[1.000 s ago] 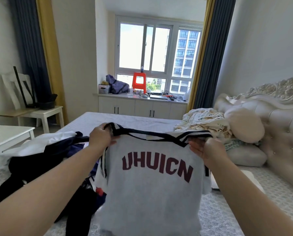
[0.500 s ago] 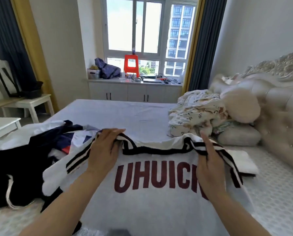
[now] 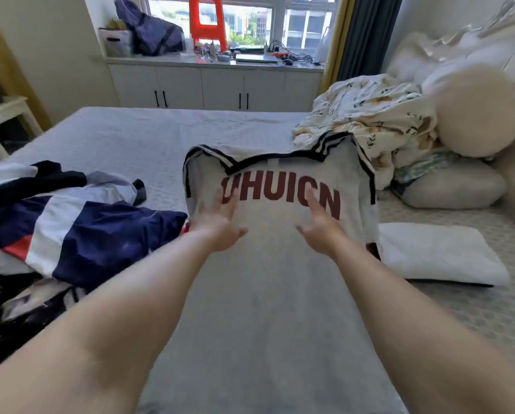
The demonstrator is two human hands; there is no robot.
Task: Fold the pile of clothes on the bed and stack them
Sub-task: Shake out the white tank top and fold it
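A grey sleeveless shirt (image 3: 268, 294) with black-striped trim and dark red letters lies spread flat on the bed (image 3: 136, 138), neckline away from me. My left hand (image 3: 220, 222) rests open on it, fingers straight over the first letters. My right hand (image 3: 322, 225) lies open on it too, fingers reaching the last letters. A heap of unfolded clothes (image 3: 71, 231), navy, white and red, sits to the left of the shirt.
A folded white item (image 3: 438, 255) lies right of the shirt. Behind it are a crumpled floral blanket (image 3: 370, 121), pillows (image 3: 450, 186) and a padded headboard. White cabinets (image 3: 214, 88) under the window stand beyond the bed's far end.
The shirt went from being held up by its shoulders to lying flat on the bed. Both hands let go of the straps and slid down onto the lettering.
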